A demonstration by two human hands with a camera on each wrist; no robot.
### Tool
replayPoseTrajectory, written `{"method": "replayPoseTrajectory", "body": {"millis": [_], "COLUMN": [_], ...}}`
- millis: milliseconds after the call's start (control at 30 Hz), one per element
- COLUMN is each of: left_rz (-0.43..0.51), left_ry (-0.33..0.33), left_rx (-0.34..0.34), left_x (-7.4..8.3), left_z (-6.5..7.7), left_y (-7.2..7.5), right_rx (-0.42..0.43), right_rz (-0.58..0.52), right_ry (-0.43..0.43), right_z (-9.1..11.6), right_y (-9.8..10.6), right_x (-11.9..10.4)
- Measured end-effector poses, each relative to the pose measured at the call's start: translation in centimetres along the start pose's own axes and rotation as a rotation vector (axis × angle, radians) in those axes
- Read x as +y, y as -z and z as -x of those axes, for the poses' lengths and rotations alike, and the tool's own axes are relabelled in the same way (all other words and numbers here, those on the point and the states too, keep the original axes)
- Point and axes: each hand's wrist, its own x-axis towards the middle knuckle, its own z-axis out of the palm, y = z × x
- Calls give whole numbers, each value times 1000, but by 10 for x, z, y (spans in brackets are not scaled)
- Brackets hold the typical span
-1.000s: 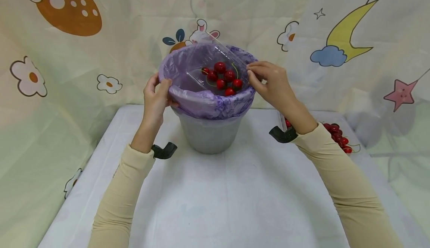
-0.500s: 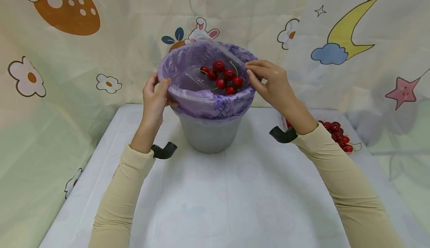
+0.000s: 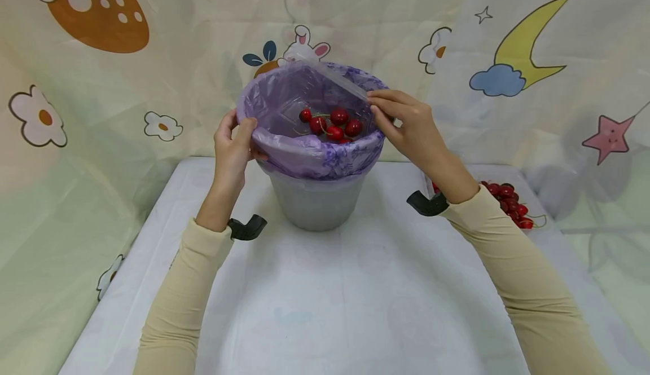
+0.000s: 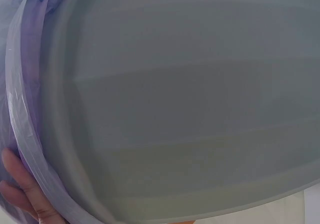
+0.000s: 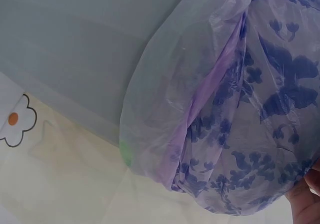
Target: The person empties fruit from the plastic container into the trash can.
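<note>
A grey bin [image 3: 315,208] stands on the table, lined with a purple patterned plastic bag [image 3: 289,148] folded over its rim. My left hand [image 3: 229,152] grips the bag-covered rim on the left, thumb on top; its fingers [image 4: 32,191] also show against the bag in the left wrist view. My right hand [image 3: 410,129] pinches the edge of a clear plastic box [image 3: 337,79], held tilted in the bin's mouth. Several red cherries [image 3: 339,117] lie low in the bin's mouth; whether they are still inside the box is unclear. The right wrist view shows mostly bag and bin wall.
More red cherries [image 3: 510,200] sit at the table's back right, partly hidden by my right forearm, with the edge of a clear container [image 3: 427,182] beside them. A printed cloth [image 3: 203,53] hangs right behind the white table [image 3: 325,307].
The clear box has tipped further into the bin. Its cherries have dropped lower and shifted together, some going behind the front rim. Both hands stay nearly in place.
</note>
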Motion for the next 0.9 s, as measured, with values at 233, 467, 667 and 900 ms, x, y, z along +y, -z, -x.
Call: {"method": "replayPoseTrajectory", "body": {"millis": [233,467,667,900], "left_rz": [-11,-11,-9,-16], "left_ry": [0,10,4,7], "left_rx": [-3,3,2,5], "left_x": [0,1,0,1], "left_z": [0,1,1,1], "left_y": [0,0,0,0], "right_rx": [6,8,8,43], "right_rz": [7,8,1,15], "right_ry": [-5,7,2,36], "right_z": [1,1,1,4], "right_y": [0,-1,-1,-3], "right_x": [1,3,2,4]}}
